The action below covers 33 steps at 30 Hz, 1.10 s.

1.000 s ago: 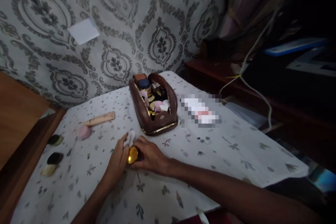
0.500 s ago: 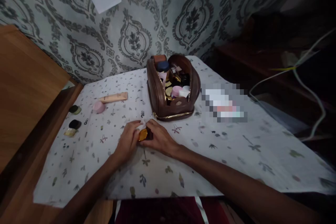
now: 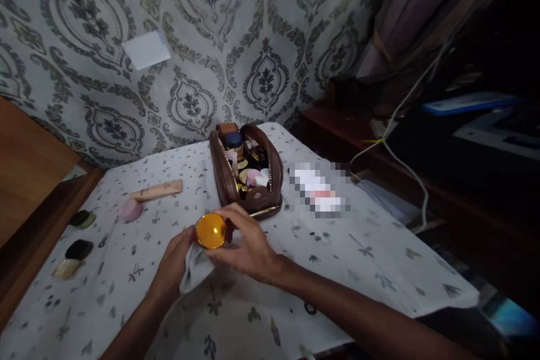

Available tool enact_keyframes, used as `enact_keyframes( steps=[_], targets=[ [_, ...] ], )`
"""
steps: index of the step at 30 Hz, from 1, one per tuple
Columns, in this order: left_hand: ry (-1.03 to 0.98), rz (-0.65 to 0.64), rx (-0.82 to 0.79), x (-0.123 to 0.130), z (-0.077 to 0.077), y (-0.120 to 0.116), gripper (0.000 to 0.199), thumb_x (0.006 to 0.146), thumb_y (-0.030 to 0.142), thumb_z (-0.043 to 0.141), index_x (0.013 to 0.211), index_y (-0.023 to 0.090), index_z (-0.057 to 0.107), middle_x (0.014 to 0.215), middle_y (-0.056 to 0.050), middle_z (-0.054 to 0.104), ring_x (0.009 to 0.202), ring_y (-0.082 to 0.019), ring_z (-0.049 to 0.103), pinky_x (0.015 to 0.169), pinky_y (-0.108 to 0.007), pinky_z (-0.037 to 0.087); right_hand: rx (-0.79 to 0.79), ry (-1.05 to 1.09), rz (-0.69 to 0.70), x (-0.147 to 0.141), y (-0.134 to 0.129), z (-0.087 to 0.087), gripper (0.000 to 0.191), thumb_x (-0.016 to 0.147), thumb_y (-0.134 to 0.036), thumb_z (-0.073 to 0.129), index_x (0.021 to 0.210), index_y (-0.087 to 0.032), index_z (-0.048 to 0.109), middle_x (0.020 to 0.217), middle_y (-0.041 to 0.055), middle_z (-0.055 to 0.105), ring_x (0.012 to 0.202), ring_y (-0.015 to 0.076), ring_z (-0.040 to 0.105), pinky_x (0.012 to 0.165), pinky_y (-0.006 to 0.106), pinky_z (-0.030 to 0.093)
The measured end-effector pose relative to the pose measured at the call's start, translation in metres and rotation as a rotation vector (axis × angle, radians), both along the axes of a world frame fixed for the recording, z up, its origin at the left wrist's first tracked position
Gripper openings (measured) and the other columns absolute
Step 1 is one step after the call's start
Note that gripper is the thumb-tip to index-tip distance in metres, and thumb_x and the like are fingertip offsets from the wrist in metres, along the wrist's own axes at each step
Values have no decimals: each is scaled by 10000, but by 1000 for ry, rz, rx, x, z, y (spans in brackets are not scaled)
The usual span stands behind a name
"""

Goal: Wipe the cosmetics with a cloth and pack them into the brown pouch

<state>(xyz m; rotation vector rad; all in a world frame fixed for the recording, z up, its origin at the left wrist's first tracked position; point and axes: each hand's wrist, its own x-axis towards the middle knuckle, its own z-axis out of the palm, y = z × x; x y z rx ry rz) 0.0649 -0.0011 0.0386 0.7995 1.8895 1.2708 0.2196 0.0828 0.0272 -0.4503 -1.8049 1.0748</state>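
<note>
My right hand (image 3: 248,247) is closed around a small container with a shiny amber-gold end (image 3: 211,231) facing the camera. A pale cloth (image 3: 196,270) hangs from my left hand (image 3: 171,267), whose fingers press it against the container's left side. Just behind my hands stands a brown leather bag (image 3: 221,180), unzipped at the top. Inside it are several cosmetics, among them a dark blue-lidded jar (image 3: 233,140) and a pink-lidded jar (image 3: 253,177).
On the left of the printed tablecloth (image 3: 169,225) lie a peach tube (image 3: 158,190), a pink jar (image 3: 130,210) and several small dark-lidded jars (image 3: 79,249). A blurred-out item (image 3: 318,188) lies right of the bag. White cables (image 3: 405,166) hang at the right.
The container has been raised and its amber-gold end now faces the camera. More of the cloth shows below my hands. The camera view has shifted, so the bag appears further left and lower.
</note>
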Motion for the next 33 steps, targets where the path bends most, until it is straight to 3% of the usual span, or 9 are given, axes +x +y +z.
enact_keyframes(
  steps=[3,7,9,11,15,20,24,28,33],
  targets=[
    [-131,-141,-61,1,1,3,533,783,717,551,820,192,629,617,9,613,569,-166,539,605,-282,468,87,-17,-139,25,21,40,541,726,-385,824,1193,-231,598,1122,78,633,1037,234,609,886,360,514],
    [68,-294,33,-11,-9,9,539,848,702,513,699,186,554,641,11,574,610,-142,500,621,-243,428,108,-136,-367,48,70,92,570,820,-437,731,1314,-228,538,1240,90,616,1057,236,614,862,349,509],
    [177,-307,92,-19,-18,12,549,858,701,503,658,190,509,645,13,534,647,-145,484,639,-237,417,178,-277,-447,49,99,109,592,865,-433,677,1384,-208,501,1271,92,615,1087,237,606,870,334,491],
    [193,-308,110,-25,-28,13,554,866,704,486,645,195,482,633,22,491,632,-141,456,620,-237,402,259,-450,-463,44,127,119,518,856,-407,693,1307,-176,582,1222,87,649,1043,229,620,852,311,474],
    [150,-298,106,-31,-43,12,521,869,678,501,652,206,468,626,26,478,625,-148,455,604,-240,401,366,-851,-417,26,163,123,428,815,-396,736,1161,-155,661,1067,70,715,972,228,644,784,273,433],
    [164,-315,111,-34,-46,10,498,869,653,516,654,204,505,636,14,502,645,-160,475,608,-242,406,491,-1148,-339,5,174,123,377,791,-341,752,1107,-149,678,1071,105,723,980,247,665,737,257,428],
    [113,-411,63,-35,-42,10,513,899,659,459,700,191,531,668,8,514,653,-157,479,627,-246,403,502,-1257,-267,-5,175,125,300,767,-315,769,1008,-141,734,1039,113,737,945,250,684,716,251,465],
    [131,-382,108,-33,-42,11,516,870,676,483,666,202,478,637,22,445,641,-154,447,623,-249,392,499,-1335,-212,-14,176,123,255,769,-259,746,996,-142,753,1026,110,755,954,248,699,742,254,502],
    [152,-399,113,-34,-44,10,493,879,647,473,652,209,465,634,21,433,636,-151,439,610,-245,386,432,-1321,-200,-28,183,112,319,745,-199,738,1047,-99,747,1087,177,743,1014,295,709,788,282,532]
  ],
)
